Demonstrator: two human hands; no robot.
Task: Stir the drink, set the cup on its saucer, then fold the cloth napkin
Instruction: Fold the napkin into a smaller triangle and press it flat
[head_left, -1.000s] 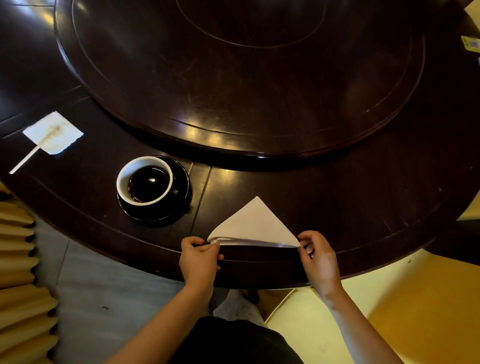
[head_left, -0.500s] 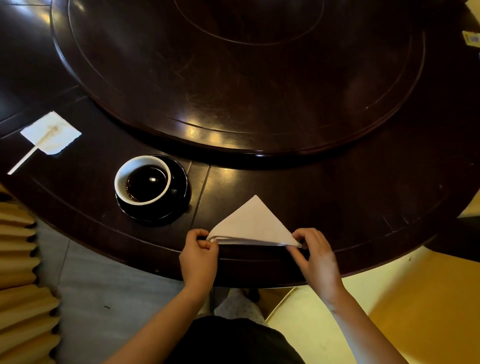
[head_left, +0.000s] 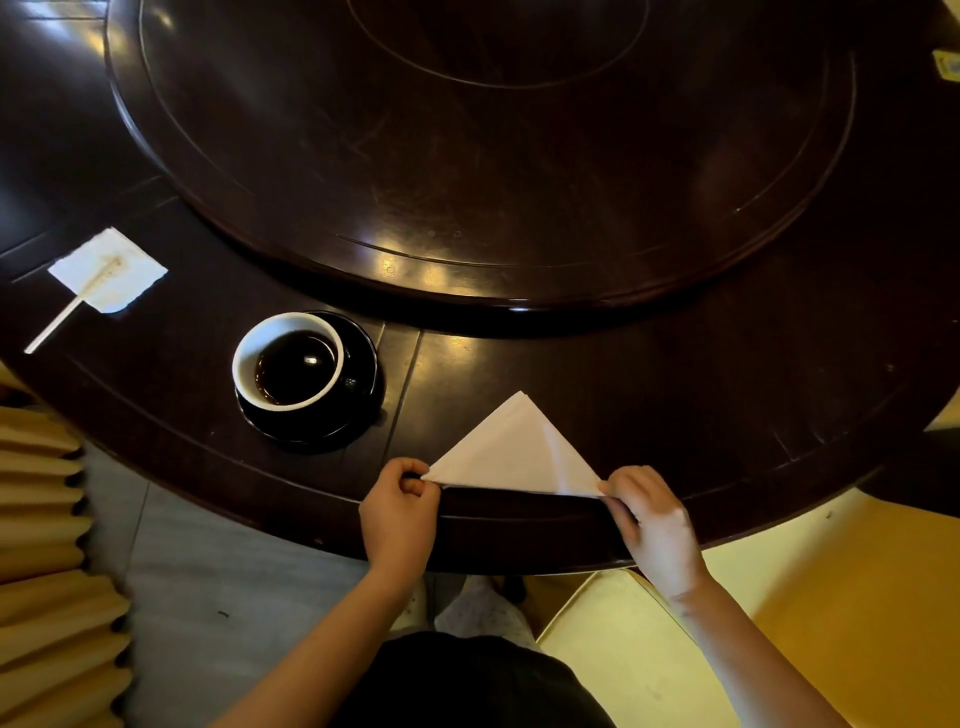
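A pale cloth napkin (head_left: 514, 452) lies folded into a triangle near the front edge of the dark round table (head_left: 727, 415), its point facing away from me. My left hand (head_left: 400, 512) pinches its left corner and my right hand (head_left: 652, 519) pinches its right corner. To the left, a white-lined cup (head_left: 288, 361) of dark drink stands on a black saucer (head_left: 363, 410). A white stir stick (head_left: 54, 327) rests on a small paper square (head_left: 109, 270) at the far left.
A large raised turntable (head_left: 493, 156) fills the table's middle. A pleated tan chair cover (head_left: 47, 571) stands at the lower left, a yellow seat (head_left: 831, 597) at the lower right. A small yellow packet (head_left: 948, 65) sits at the far right edge.
Both hands have closed in on the napkin's two base corners and now pinch them. The triangle has barely shifted. Cup and saucer have not moved.
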